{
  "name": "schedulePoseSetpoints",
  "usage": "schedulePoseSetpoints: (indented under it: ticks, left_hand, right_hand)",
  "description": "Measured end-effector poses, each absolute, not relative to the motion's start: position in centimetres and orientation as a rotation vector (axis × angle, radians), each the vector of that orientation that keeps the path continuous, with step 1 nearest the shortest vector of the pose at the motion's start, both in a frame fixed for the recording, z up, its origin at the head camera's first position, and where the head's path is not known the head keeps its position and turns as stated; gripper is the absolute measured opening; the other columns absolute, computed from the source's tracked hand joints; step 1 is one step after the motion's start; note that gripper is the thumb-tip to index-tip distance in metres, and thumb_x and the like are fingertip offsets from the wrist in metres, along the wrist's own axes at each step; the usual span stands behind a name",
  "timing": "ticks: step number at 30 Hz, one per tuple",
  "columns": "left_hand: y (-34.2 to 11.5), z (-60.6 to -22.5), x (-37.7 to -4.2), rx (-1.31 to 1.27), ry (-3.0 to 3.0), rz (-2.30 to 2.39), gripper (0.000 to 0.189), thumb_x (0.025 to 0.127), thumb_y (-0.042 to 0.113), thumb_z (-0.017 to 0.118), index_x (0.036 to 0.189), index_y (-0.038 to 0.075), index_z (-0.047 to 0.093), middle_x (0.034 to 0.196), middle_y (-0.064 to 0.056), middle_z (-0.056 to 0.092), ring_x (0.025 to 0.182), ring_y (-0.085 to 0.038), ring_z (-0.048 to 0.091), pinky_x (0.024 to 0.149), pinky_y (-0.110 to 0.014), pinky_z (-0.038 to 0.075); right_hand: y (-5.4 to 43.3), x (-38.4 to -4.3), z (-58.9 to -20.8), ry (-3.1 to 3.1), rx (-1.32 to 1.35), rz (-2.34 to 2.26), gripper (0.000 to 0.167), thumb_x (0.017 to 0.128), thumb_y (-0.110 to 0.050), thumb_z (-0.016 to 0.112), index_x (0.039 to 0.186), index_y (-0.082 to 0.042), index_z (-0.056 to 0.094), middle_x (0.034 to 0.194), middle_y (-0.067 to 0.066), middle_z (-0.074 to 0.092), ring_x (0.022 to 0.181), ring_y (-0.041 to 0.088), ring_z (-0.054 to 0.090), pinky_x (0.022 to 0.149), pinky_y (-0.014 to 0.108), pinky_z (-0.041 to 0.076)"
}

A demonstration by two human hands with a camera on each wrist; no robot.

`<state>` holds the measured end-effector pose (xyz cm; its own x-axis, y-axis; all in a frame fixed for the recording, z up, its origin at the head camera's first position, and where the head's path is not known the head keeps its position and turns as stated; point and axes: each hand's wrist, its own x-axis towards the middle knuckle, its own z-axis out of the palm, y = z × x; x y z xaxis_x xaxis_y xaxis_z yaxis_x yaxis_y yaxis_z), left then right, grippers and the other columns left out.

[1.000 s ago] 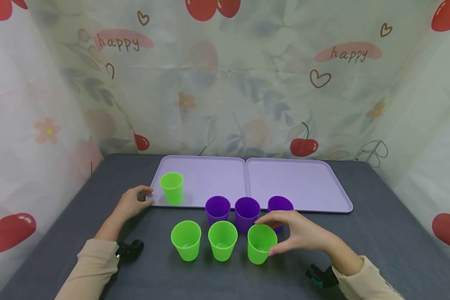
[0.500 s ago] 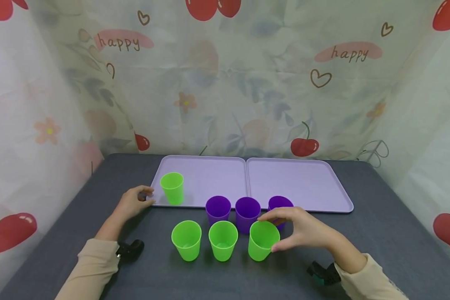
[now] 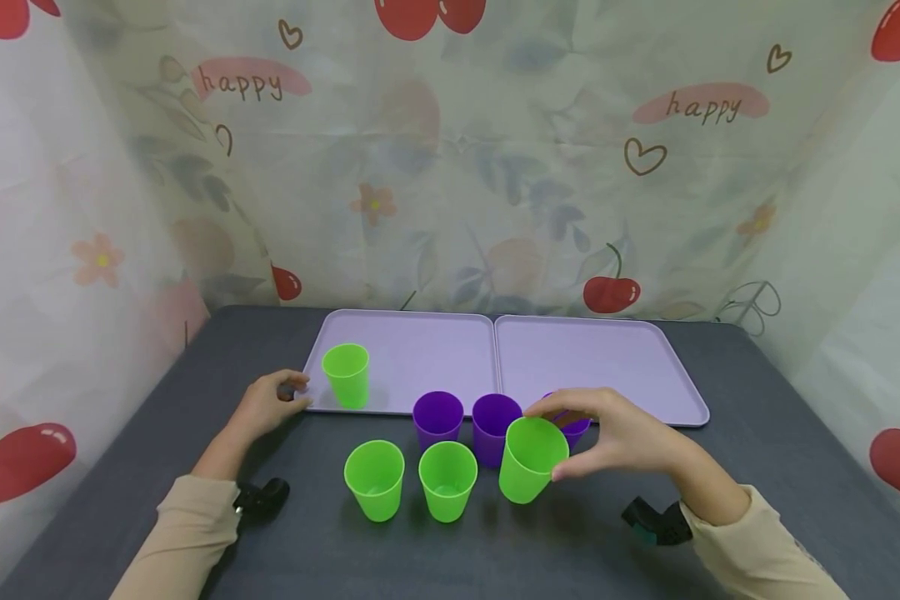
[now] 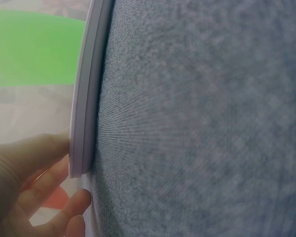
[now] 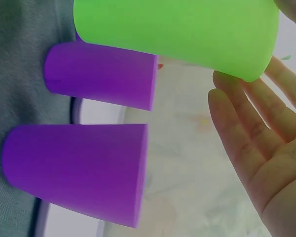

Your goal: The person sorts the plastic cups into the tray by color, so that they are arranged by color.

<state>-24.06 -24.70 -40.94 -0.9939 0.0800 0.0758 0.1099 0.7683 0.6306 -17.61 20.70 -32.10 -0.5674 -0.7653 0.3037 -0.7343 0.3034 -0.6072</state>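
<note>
My right hand [image 3: 611, 429] holds a green cup [image 3: 528, 462] near its rim between thumb and fingers. This cup is lifted off the table and leans a little. In the right wrist view the same green cup [image 5: 177, 29] is above two purple cups [image 5: 76, 168]. My left hand [image 3: 266, 404] grips the front left corner of the left lilac tray [image 3: 420, 358]. Its thumb [image 4: 44, 148] touches the tray's rim in the left wrist view. One green cup [image 3: 347, 377] stands upright on that tray.
Two more green cups, a left one [image 3: 375, 483] and a middle one [image 3: 448, 483], stand in the front row. Behind are three purple cups [image 3: 437, 421], the right one partly hidden by my hand. A second lilac tray [image 3: 592, 358] adjoins on the right. Printed cloth surrounds the table.
My right hand has raised the right-hand green cup from the table and shifted slightly right and away, tilting it. My left hand stays at the tray corner.
</note>
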Motion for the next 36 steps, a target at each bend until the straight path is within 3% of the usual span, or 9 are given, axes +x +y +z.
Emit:
schedulePoseSetpoints:
  ticks: [36]
  left_hand:
    - [-24.8,-41.2,-24.3,-0.168,-2.887,-1.031,0.034,0.083,0.011,0.066,0.113,-0.005,0.059,0.105,-0.024,0.064,0.093,-0.036,0.060,0.079,-0.047,0.048]
  right_hand:
    - [20.5,-19.9,-27.3,2.619,-1.536,-1.080,0.056,0.067,-0.015,0.083,0.119,-0.010,0.061,0.115,0.003,0.067,0.101,0.003,0.062,0.085,0.024,0.052]
